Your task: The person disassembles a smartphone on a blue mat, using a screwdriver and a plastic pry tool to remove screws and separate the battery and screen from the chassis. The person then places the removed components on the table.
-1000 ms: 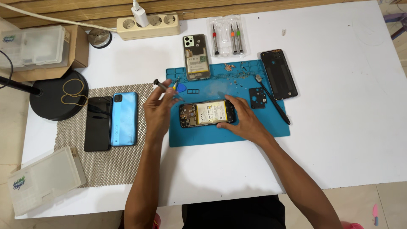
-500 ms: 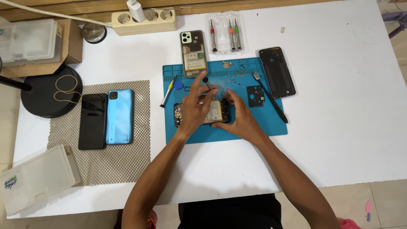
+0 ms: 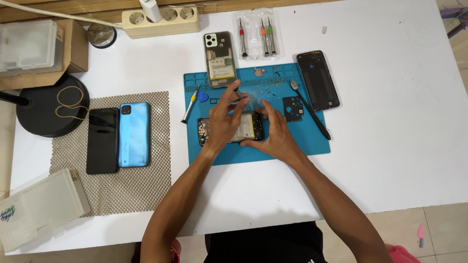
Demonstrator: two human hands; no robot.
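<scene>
Opened phone (image 3: 229, 129) lying flat at centre of blue mat (image 3: 312, 143) on white worktop (image 3: 390, 146), partly covered by both hands. Left hand (image 3: 225, 117) spread over it, fingers (image 3: 233, 92) loosely open toward 12 o'clock; right hand (image 3: 274, 134) pressing its 3 o'clock end, grip unclear. Screwdriver (image 3: 190, 103) at 10 o'clock.
</scene>
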